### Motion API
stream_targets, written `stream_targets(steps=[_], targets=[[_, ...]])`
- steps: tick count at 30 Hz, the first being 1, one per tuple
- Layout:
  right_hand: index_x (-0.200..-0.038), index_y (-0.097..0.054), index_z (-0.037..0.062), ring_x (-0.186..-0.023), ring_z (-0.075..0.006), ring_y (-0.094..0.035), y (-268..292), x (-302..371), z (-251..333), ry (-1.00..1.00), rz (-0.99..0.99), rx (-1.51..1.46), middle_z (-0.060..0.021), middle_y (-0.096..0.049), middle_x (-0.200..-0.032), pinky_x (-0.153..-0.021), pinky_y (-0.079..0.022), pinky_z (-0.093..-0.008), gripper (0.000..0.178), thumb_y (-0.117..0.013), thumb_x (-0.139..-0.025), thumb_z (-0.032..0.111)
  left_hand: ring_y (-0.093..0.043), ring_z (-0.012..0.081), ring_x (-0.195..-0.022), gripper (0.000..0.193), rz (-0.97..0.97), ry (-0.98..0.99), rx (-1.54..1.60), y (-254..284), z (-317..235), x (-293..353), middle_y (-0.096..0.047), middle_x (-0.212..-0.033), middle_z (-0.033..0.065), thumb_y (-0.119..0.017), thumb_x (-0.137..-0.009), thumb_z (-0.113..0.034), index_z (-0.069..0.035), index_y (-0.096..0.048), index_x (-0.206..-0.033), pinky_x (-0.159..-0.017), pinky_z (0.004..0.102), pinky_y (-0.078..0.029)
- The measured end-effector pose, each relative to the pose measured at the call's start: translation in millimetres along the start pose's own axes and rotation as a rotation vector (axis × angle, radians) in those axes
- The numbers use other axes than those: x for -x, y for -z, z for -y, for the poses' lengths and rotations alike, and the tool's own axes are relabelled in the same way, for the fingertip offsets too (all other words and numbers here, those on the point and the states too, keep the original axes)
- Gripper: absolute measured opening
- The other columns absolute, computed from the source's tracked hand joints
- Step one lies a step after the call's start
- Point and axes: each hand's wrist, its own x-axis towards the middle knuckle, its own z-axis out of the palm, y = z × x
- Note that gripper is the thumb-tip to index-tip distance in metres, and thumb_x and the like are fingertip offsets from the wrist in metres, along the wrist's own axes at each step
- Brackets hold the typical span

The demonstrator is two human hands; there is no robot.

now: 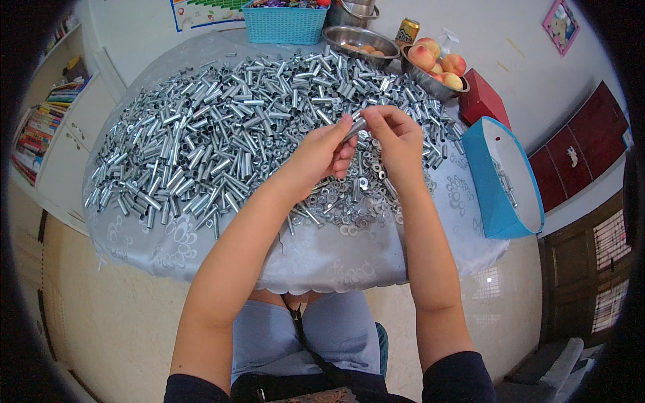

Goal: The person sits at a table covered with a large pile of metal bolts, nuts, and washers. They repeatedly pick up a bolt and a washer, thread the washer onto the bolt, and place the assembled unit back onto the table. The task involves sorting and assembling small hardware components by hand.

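In front of me, over a spread of loose metal parts, my left hand (321, 156) is closed around a short silver metal tube (355, 128), its thumb pressed along the side. My right hand (398, 138) meets the tube's upper end with thumb and fingers pinched together; whatever small part they may hold there is hidden. Below and behind the hands lies a wide heap of silver tubes (195, 151). Flat metal washers (353, 208) are gathered nearer to me, under and between my wrists.
A blue open box (485, 201) with some metal pieces inside stands at the table's right. Along the back are a turquoise basket (282, 27), a metal bowl of eggs (336, 41), a bowl of peaches (430, 86), a can (407, 31) and a red box (485, 101).
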Motion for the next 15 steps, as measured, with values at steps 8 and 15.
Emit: stream_targets(steps=[8,15], targets=[[-0.084,-0.061,0.0013,-0.065,-0.0042,-0.05,-3,-1,1,-0.012,-0.094,-0.059,0.0011,-0.057,-0.073,-0.059,-0.039,-0.0174,0.012,-0.059,-0.082,0.013,-0.03,0.0076,-0.048,0.036,-0.002,-0.005,0.229,3,2,-2,-0.03,-0.056,-0.0057,-0.04,-0.089,-0.042,-0.015,-0.036,-0.067,-0.047,0.0229,-0.029],[-0.082,-0.062,0.0009,-0.072,-0.0272,-0.058,6,2,-15,0.251,0.218,0.743,-0.0143,-0.061,-0.075,-0.066,-0.045,-0.0339,0.015,-0.059,-0.072,0.011,-0.029,0.0084,-0.048,0.036,-0.175,-0.094,0.341,27,1,-9,-0.029,-0.056,-0.0054,-0.038,-0.09,-0.041,-0.015,-0.035,-0.066,-0.047,0.023,-0.027]])
